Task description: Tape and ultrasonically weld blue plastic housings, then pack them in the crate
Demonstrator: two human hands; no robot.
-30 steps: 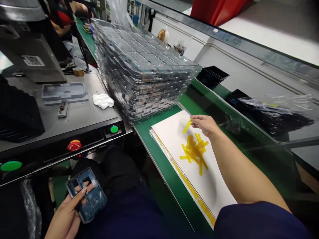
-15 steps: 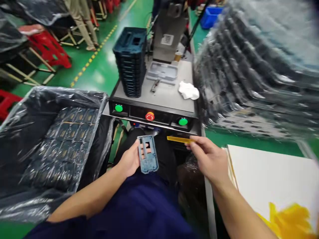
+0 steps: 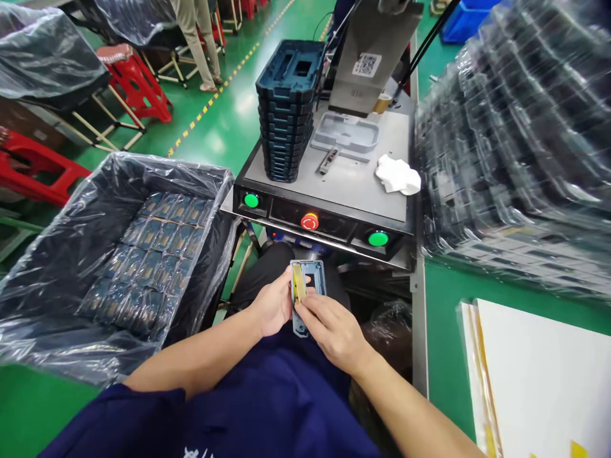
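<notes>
Here we see, nearest, the left hand [image 3: 273, 310] closed around the edge of a dark blue plastic frame [image 3: 317, 277] above the lap. The right hand [image 3: 334, 334] clasps it beside a yellow tape strip [image 3: 298, 283]. Beyond lies a steel machine plate [image 3: 363, 191] bearing stacked frames [image 3: 286, 127]; far left, green floor [image 3: 210, 127] and red stools [image 3: 133, 83].

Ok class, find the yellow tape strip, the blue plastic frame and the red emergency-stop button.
yellow tape strip [image 3: 298, 284], head view, middle of the strip
blue plastic frame [image 3: 318, 277], head view, upper right corner
red emergency-stop button [image 3: 309, 222], head view, centre of the cap
</notes>
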